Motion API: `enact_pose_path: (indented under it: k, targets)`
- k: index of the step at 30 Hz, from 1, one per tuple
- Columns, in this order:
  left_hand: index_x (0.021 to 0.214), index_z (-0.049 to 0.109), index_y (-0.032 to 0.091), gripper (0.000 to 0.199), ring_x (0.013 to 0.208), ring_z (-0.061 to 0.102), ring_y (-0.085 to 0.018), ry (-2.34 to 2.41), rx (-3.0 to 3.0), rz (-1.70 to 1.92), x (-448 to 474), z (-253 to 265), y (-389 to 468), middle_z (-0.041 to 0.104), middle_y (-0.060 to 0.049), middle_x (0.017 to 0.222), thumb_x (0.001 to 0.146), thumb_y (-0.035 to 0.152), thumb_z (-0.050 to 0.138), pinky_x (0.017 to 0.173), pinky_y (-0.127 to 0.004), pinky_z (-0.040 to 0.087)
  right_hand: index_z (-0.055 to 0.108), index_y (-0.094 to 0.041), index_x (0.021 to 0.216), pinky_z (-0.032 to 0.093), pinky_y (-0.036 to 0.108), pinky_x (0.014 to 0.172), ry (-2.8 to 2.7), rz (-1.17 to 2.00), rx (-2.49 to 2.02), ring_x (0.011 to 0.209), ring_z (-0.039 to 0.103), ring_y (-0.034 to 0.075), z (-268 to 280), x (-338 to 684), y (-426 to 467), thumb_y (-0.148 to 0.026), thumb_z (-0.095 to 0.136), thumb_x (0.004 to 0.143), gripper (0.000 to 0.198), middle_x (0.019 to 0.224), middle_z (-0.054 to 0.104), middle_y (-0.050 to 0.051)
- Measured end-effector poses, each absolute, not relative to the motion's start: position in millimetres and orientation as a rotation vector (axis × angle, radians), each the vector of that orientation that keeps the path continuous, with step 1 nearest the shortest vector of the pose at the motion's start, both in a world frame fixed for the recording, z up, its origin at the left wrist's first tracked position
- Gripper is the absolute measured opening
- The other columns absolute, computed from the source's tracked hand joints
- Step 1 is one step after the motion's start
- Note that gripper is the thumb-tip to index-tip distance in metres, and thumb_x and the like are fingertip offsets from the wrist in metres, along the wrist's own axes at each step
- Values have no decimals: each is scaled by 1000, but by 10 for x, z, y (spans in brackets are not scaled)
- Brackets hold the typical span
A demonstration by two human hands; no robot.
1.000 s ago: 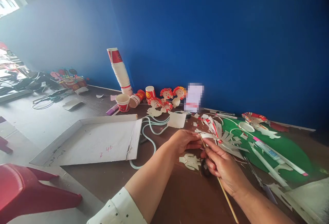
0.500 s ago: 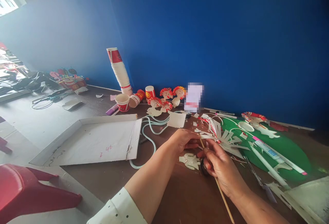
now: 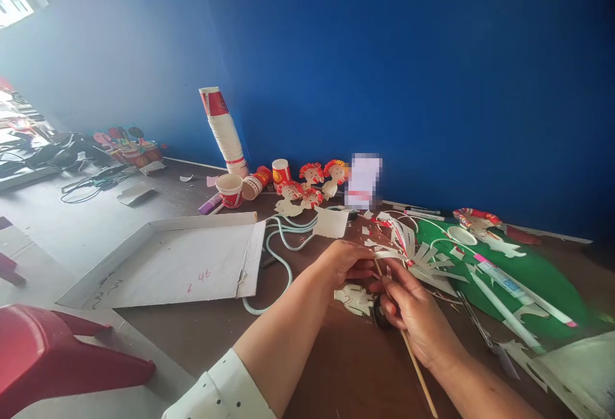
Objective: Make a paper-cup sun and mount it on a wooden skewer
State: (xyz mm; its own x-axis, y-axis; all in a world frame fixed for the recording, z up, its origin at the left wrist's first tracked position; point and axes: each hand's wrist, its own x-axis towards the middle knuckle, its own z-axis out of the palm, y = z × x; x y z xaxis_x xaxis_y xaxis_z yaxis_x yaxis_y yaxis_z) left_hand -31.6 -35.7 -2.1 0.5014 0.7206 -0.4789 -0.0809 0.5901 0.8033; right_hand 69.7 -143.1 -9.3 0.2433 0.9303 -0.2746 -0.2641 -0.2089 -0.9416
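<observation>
My right hand (image 3: 408, 307) is closed round a thin wooden stick (image 3: 419, 371), which slants from the lower right up toward my left hand. My left hand (image 3: 350, 260) pinches the end of a white paper strip (image 3: 390, 255) where it meets the stick's tip. That strip appears to belong to a paper cup cut into fringes (image 3: 427, 262), spread just beyond my right hand. Below my fingers lies a pale paper cut-out (image 3: 354, 299) with drawn marks. A dark round object (image 3: 381, 316) is partly hidden by my right hand.
A white box lid (image 3: 173, 259) lies at left, near pale cables (image 3: 283, 249). Behind stand a tall stack of paper cups (image 3: 225, 134) and several red-fringed paper figures (image 3: 334, 175). On the right are a green mat (image 3: 552, 271), markers and scissors (image 3: 475, 323). A red stool (image 3: 62, 355) stands front left.
Almost nothing differs. Both hands keep their hold on the strip and stick, with only a slight shift of the view.
</observation>
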Motion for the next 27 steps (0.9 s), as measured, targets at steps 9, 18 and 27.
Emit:
enact_pose_path:
  k: [9, 18, 27]
  targets:
    - [67, 61, 11, 10, 53, 52, -7, 928, 820, 611, -293, -23, -367, 56, 1, 58, 65, 10, 71, 55, -20, 52, 61, -26, 106, 26, 14, 35, -666, 1281, -1218, 55, 47, 8, -117, 727, -1407, -26, 66, 74, 32, 77, 56, -2]
    - [61, 55, 13, 17, 50, 49, -6, 948, 810, 592, -300, -8, -376, 50, 3, 54, 67, 9, 70, 56, -21, 52, 65, -26, 96, 27, 13, 36, -520, 1365, -1134, 53, 46, 7, -102, 710, -1397, -22, 70, 69, 28, 77, 60, -2]
    - [67, 63, 11, 9, 54, 51, -8, 970, 861, 600, -292, -47, -372, 55, 0, 59, 64, 11, 72, 55, -23, 53, 65, -26, 99, 26, 13, 35, -549, 1349, -1164, 53, 46, 6, -101, 703, -1399, -22, 69, 69, 31, 75, 61, -2]
